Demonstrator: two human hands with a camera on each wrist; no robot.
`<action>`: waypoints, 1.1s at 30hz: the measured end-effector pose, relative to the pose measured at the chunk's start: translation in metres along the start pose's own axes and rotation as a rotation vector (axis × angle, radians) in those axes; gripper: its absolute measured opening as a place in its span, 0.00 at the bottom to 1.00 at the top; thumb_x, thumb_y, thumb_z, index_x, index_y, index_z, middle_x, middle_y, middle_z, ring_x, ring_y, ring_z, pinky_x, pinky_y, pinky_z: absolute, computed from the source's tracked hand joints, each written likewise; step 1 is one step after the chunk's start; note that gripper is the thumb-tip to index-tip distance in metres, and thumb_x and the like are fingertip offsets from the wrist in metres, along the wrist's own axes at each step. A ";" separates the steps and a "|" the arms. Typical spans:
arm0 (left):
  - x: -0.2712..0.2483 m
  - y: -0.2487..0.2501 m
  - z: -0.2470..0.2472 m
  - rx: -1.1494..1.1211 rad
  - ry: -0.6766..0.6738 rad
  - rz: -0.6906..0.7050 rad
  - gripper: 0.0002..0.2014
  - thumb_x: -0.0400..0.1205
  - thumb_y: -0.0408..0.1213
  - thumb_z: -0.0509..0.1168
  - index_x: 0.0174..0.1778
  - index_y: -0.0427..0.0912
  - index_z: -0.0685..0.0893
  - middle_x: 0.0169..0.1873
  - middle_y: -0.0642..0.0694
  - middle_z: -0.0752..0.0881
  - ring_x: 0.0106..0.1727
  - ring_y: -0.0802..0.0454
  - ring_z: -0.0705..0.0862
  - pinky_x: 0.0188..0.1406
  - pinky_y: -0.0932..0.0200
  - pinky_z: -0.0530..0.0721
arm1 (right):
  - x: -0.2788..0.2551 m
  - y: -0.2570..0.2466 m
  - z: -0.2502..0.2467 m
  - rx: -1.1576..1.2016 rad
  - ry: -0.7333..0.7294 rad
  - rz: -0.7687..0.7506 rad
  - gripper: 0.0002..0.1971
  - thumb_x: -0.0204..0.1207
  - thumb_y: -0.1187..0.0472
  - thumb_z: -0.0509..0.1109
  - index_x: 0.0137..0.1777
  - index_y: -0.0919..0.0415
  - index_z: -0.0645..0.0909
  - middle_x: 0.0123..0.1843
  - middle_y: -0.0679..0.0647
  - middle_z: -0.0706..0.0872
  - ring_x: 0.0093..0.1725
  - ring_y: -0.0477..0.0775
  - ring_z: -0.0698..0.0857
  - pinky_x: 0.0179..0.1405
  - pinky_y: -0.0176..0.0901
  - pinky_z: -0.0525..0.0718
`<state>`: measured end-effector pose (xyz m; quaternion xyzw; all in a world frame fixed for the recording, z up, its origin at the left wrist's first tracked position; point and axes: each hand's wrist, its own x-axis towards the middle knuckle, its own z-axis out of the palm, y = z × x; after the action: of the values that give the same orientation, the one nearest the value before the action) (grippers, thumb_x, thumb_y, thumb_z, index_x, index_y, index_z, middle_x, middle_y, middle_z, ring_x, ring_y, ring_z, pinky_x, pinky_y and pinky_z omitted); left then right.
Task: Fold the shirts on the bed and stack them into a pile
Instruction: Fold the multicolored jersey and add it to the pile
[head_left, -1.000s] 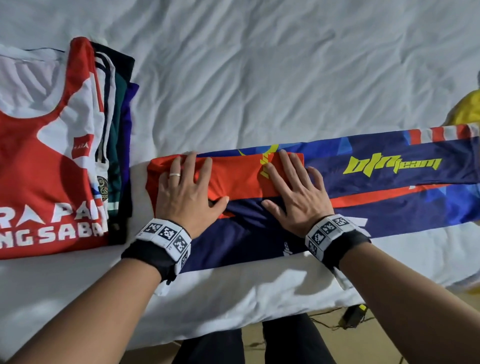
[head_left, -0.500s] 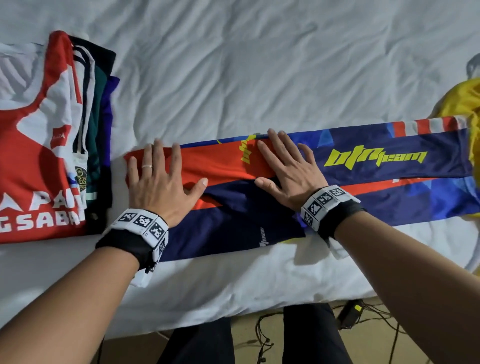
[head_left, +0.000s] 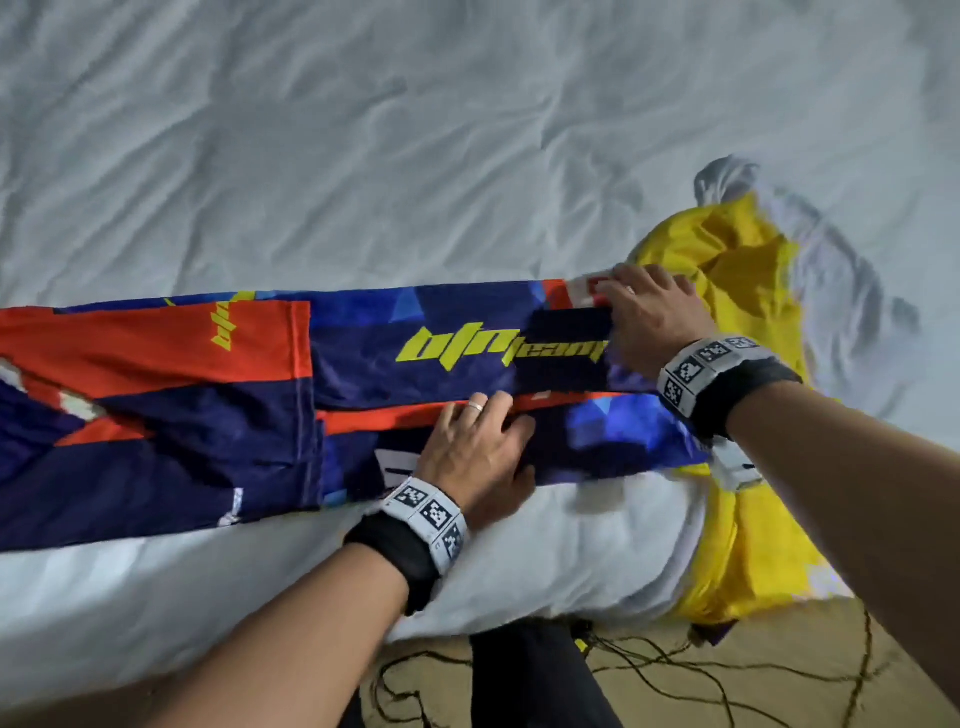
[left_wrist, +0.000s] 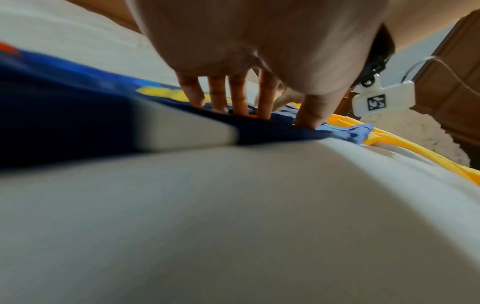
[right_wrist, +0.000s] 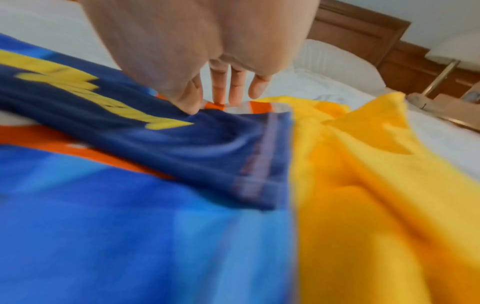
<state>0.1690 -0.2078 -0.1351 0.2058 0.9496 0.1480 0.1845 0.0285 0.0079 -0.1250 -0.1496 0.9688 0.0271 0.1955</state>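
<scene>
Shirt (head_left: 363, 374) first: from the head cam it's the blue, navy and orange jersey with yellow-green lettering, folded into a long strip lying flat across the near part of the bed (head_left: 415, 156), running off the left edge of the picture. Its right end sits partly on top of a crumpled yellow shirt (head_left: 743, 260) that hangs off the bed's corner. Left hand (head_left: 478, 452) is down on the strip's near side, right of the middle, fingers reaching onto the orange stripe and thumb at the lower hem; can't tell from here if that grip is pinching cloth or just pressing. Right hand (head_left: 654, 322) is at the far right end, on the top corner, fingers bent onto the fabric. Both wrists wear bands with black and white square markers. Cables (head_left: 675, 670) lie on the floor below the bed edge.

Left wrist cam: pretty blurry, mostly white sheet up close. The left hand's fingers (left_wrist: 241, 96) come down nearly straight with their tips on the navy cloth, thumb planted beside them, so it's pressing rather than clutching.

Right wrist cam: the right hand's fingers (right_wrist: 221, 86) point down at the orange and white end of the jersey, thumb on the navy layer, a narrow grip at that edge. Yellow shirt (right_wrist: 376, 164) is bunched just beside it, and a wooden headboard (right_wrist: 363, 37) shows behind.
</scene>
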 end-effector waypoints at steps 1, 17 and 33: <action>0.011 0.019 0.006 -0.027 0.001 0.012 0.18 0.68 0.54 0.66 0.49 0.48 0.85 0.50 0.42 0.82 0.49 0.39 0.81 0.45 0.47 0.78 | 0.002 0.015 -0.001 -0.016 -0.006 -0.014 0.25 0.71 0.61 0.72 0.71 0.53 0.78 0.69 0.57 0.79 0.67 0.67 0.76 0.62 0.65 0.73; 0.052 0.102 0.018 -0.147 0.103 0.031 0.03 0.71 0.37 0.69 0.36 0.45 0.80 0.30 0.48 0.82 0.33 0.43 0.83 0.33 0.55 0.76 | 0.017 0.040 -0.023 0.136 0.057 -0.149 0.09 0.73 0.58 0.67 0.50 0.56 0.86 0.59 0.51 0.82 0.63 0.64 0.72 0.58 0.60 0.65; -0.115 -0.054 -0.052 -0.953 0.631 -0.597 0.07 0.71 0.34 0.62 0.38 0.51 0.82 0.30 0.55 0.86 0.33 0.54 0.84 0.36 0.56 0.81 | 0.046 -0.184 -0.115 0.766 -0.174 -0.097 0.12 0.77 0.56 0.73 0.59 0.48 0.82 0.37 0.50 0.85 0.28 0.39 0.79 0.29 0.30 0.75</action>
<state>0.2267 -0.3165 -0.0750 -0.2252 0.8049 0.5491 0.0007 0.0006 -0.1937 -0.0359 -0.1085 0.8806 -0.3328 0.3195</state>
